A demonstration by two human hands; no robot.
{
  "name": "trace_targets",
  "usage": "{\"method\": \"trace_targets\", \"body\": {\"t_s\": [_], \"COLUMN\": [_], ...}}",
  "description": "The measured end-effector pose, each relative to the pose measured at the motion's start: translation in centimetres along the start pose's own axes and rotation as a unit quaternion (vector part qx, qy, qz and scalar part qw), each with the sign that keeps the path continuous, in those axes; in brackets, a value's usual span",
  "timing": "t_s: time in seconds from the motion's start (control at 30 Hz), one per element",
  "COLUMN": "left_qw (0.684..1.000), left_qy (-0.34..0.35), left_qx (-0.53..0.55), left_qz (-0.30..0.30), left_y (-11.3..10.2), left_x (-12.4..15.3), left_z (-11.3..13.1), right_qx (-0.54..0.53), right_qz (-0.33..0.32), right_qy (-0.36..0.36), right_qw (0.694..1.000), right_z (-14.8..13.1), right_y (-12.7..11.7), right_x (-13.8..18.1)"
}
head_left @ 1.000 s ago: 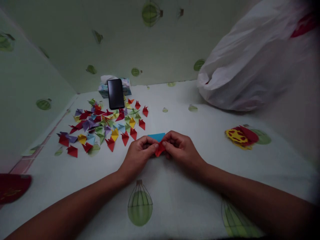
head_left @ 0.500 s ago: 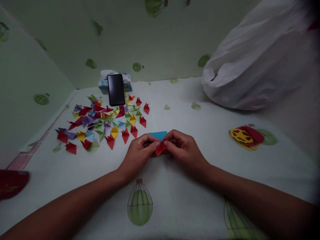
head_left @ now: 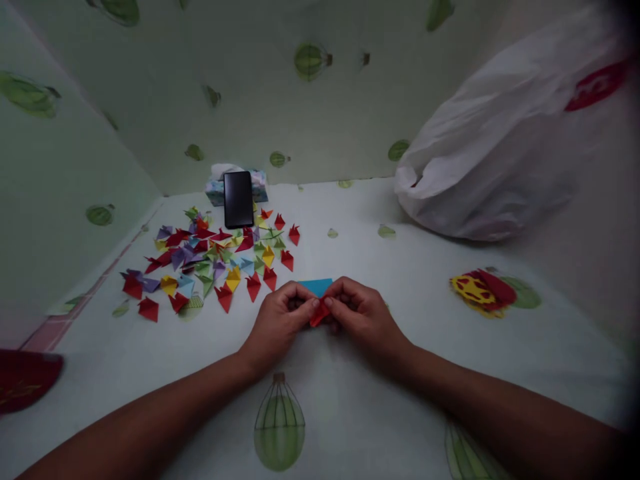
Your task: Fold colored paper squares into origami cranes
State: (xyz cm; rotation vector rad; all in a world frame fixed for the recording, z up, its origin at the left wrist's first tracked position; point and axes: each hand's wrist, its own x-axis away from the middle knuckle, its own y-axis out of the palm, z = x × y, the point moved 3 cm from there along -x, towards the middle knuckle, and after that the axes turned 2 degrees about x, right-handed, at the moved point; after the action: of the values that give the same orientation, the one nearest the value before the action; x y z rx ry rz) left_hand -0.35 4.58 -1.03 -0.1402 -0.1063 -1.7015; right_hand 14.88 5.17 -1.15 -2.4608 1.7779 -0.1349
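Between my two hands is a small piece of folded red paper, pinched at its upper part, its lower point showing under the thumbs. My left hand grips it from the left with thumb and fingers. From the right, my right hand pinches it the same way, the thumbtips nearly touching. Just behind the fingers lies blue paper, partly hidden by the hands. Many folded paper cranes in red, yellow, green, purple and blue are spread to the left of my left hand.
A black phone leans on a tissue box behind the cranes. At the back right stands a large white plastic bag. Yellow and red cut-out pieces lie to the right. A red object is at the left edge.
The view has tilted up slightly, so everything sits lower in the picture. Both hands keep their pinch on the red paper, with only a slight shift of the fingers.
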Motion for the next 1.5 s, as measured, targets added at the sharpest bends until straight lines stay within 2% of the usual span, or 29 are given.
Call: {"method": "trace_targets", "body": {"t_s": [0.23,0.4,0.8,1.27,1.5], "left_qw": [0.997,0.998,1.000,0.999,0.996], "left_qy": [0.064,0.051,0.000,0.031,0.053], "left_qx": [-0.046,-0.029,0.018,-0.018,-0.068], "left_qz": [0.018,-0.011,-0.010,-0.005,0.005], "left_y": [-0.20,-0.11,0.11,-0.08,-0.09], "left_x": [0.08,0.23,0.37,0.21,0.29], "left_z": [0.14,0.31,0.36,0.00,0.29], "right_qx": [0.005,0.011,0.037,-0.003,0.008], "right_qz": [-0.004,0.004,-0.002,-0.008,-0.019], "right_qy": [0.000,-0.012,-0.025,0.001,-0.017], "right_qw": [1.000,1.000,0.999,1.000,1.000], "right_z": [-0.15,0.21,0.07,-0.22,-0.22], "right_y": [0.11,0.09,0.10,0.28,0.22], "right_x": [-0.02,-0.18,0.09,0.15,0.14]}}
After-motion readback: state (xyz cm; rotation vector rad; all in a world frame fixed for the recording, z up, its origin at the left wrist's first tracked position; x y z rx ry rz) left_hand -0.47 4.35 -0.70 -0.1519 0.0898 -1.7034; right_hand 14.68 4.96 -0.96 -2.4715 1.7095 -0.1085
